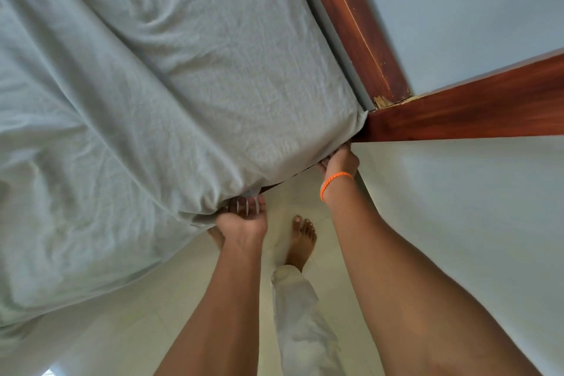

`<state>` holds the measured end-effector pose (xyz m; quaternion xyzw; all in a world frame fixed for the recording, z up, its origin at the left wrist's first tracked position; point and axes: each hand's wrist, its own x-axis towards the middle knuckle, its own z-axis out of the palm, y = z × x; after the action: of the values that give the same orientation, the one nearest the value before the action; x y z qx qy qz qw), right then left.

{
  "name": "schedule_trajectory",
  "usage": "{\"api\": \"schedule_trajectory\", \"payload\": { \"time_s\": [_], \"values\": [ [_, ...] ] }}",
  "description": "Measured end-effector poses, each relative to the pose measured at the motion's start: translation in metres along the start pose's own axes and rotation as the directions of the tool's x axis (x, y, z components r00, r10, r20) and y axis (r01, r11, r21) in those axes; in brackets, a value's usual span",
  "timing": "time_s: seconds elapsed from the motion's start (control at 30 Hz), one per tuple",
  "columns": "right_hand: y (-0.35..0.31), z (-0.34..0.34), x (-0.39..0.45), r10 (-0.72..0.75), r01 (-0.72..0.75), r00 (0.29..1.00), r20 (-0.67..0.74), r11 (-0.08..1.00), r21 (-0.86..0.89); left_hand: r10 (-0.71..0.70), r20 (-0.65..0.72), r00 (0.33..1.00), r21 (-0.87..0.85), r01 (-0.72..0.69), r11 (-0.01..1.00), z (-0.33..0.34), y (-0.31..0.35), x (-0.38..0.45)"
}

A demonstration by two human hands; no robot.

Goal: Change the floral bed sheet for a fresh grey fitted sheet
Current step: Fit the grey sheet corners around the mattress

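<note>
Left hand [244,220] and right hand [340,160] grip the grey fitted sheet [171,76] edge

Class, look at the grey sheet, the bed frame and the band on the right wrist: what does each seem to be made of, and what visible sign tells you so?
Grey sheet: matte woven fabric, probably cotton; soft creases and folds.
Bed frame: reddish-brown wood, seemingly varnished; chipped pale at the corner joint.
Wrist band: orange twisted cord or thread, by its ropelike strands.

The grey sheet [171,94] is gripped at its hem by the left hand [244,220] and right hand [340,162], beside the wooden frame [457,116].
</note>
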<state>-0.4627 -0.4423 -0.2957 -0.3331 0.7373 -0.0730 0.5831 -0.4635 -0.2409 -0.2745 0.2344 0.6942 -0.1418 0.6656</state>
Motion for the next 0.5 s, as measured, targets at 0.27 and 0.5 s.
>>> {"api": "schedule_trajectory", "payload": {
  "time_s": [0.27, 0.5],
  "values": [
    [0.08, -0.006, -0.048, -0.152, 0.156, 0.987, 0.044, 0.9, -0.406, 0.102, 0.024, 0.994, 0.609, -0.096, 0.787, -0.007, 0.04, -0.03],
    [0.137, 0.011, -0.183, -0.315, 0.679, 0.733, 0.603, 0.39, -0.622, 0.682, 0.029, 0.731, 0.8, -0.426, 0.422, -0.028, 0.099, -0.083]
  ]
}}
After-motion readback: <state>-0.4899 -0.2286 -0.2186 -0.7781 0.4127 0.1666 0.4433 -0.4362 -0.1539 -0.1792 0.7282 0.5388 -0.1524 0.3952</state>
